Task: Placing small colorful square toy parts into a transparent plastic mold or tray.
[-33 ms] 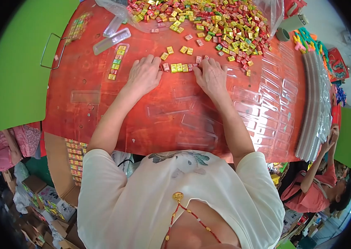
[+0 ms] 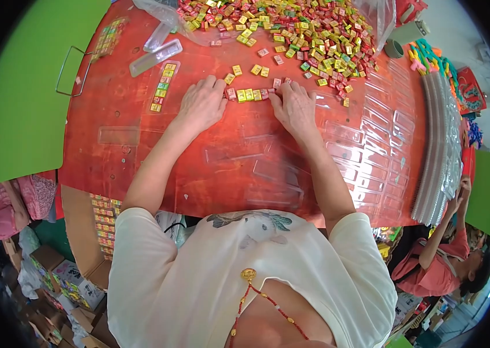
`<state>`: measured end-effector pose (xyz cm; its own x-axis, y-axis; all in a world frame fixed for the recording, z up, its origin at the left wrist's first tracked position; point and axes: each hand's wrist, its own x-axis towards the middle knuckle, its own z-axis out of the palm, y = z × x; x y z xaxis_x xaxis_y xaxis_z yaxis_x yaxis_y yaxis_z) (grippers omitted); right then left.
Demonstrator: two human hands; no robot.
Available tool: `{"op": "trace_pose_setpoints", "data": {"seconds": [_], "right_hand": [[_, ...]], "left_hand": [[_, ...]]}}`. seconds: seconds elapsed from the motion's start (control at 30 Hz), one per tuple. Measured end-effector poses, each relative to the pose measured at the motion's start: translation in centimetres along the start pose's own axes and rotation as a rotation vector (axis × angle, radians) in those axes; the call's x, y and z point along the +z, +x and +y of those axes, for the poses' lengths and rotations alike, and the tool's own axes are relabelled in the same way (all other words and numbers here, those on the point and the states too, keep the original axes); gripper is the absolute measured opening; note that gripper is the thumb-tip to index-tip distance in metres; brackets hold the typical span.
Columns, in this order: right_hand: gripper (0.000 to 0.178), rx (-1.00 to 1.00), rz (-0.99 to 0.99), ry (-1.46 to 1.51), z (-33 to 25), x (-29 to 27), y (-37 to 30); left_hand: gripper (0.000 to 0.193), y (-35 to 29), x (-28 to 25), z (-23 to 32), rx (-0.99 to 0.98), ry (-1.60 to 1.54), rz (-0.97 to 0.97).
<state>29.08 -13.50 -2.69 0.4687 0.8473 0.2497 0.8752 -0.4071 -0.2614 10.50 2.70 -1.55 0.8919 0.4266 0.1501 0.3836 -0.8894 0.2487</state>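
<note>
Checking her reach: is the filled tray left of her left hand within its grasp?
Probably yes. The left hand lies flat beside the filled tray, with only bare red table between them.

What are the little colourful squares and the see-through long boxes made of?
The small squares look like sweets wrapped in shiny foil or glossy paper: they glint yellow, red and green. The long boxes seem to be thin clear plastic, since the red table shows through them and their edges catch light.

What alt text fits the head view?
Seen from above, a person's left hand and right hand press in on a short row of small wrapped sweets on a red table. A big heap of sweets lies beyond, with clear plastic trays to the right.
</note>
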Motion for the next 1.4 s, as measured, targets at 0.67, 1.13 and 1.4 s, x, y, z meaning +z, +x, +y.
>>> {"op": "trace_pose_setpoints", "data": {"seconds": [0.67, 1.13, 1.4], "right_hand": [[0.030, -0.187, -0.119, 0.070, -0.8, -0.1, 0.5], [0.026, -0.185, -0.116, 0.119, 0.4, -0.1, 0.3], [0.029, -0.200, -0.160, 0.194, 1.3, -0.3, 0.5]], "left_hand": [[0.047, 0.8, 0.1, 2.0, -0.090, -0.163, -0.167], [0.042, 0.7, 1.1, 2.3, 0.069, 0.001, 0.093], [0.033, 0.4, 1.8, 1.4, 0.049, 0.033, 0.059]]}}
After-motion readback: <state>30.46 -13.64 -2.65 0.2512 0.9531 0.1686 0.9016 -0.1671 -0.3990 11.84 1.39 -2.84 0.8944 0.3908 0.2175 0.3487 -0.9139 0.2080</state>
